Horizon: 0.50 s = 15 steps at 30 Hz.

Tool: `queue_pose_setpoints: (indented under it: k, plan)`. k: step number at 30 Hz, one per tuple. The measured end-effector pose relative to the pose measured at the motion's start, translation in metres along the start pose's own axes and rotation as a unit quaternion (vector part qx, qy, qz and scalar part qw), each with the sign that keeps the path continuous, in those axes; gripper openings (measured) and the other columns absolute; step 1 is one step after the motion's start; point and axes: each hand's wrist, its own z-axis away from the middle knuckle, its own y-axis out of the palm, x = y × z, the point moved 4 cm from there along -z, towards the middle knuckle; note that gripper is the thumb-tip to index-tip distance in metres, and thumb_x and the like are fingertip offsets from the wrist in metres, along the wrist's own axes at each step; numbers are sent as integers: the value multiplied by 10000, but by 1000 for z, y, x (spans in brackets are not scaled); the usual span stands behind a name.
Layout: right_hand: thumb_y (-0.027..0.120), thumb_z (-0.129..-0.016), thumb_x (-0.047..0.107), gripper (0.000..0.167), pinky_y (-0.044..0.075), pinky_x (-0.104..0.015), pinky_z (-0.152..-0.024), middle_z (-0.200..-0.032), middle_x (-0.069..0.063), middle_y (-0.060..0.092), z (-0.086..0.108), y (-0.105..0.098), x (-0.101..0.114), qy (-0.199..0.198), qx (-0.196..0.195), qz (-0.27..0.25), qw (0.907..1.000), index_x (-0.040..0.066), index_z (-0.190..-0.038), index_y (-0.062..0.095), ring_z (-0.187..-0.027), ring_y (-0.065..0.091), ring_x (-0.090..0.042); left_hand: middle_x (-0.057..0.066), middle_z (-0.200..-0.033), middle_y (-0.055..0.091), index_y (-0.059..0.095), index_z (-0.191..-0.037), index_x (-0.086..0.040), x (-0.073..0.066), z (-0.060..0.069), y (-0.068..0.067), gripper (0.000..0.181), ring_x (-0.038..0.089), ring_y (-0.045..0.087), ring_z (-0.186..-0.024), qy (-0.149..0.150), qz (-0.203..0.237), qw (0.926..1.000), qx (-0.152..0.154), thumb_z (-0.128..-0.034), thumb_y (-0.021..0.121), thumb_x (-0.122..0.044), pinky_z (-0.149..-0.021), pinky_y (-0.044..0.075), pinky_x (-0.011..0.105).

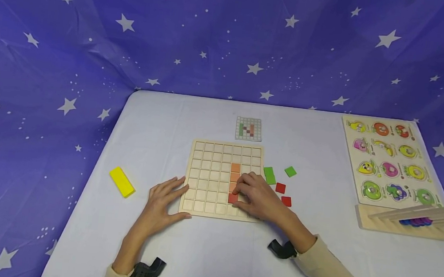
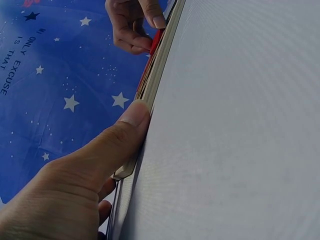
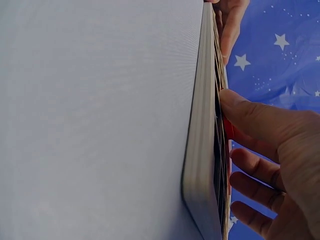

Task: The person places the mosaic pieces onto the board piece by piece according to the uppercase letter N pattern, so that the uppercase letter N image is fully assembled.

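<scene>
centre of frame: right hand [image 1: 258, 197] pinches red tile [image 1: 232, 199] on board [image 1: 209, 174]. left hand [image 1: 161, 206], fingers spread loose, touches board's lower-left corner. yellow block [image 1: 122, 182], lower left of frame.

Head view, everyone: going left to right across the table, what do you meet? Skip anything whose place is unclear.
Yellow block → left hand → grid board → green rectangle → loose red tiles → fruit puzzle.

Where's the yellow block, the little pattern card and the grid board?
Yellow block [image 1: 122, 181]: head view, middle of its top.
Pattern card [image 1: 248, 129]: head view, middle of its printed face.
Grid board [image 1: 225, 176]: head view, a bare square near its middle.
</scene>
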Motion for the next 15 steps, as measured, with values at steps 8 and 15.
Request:
queue_pose_setpoints:
  k: [8, 15]
  plan:
    - [847, -757, 270, 223, 419, -335, -879, -988, 57, 577, 0, 0, -1, -67, -54, -11, 10000, 179, -907, 710, -973, 501, -141, 123, -1460, 511, 611, -1326, -78, 0, -1, 0, 818, 356, 422, -1353, 40, 19, 10000, -44, -614, 912, -344, -999, 250, 500]
    - [849, -755, 278, 230, 419, -339, -871, -989, 56, 572, 1, 1, -1, -83, -67, 15, 9999, 186, -913, 709, -961, 501, -141, 105, -1477, 496, 596, -1347, -98, 0, 0, 0, 832, 338, 406, -1372, -80, -6, 9999, 72, -625, 904, -376, -1015, 242, 490]
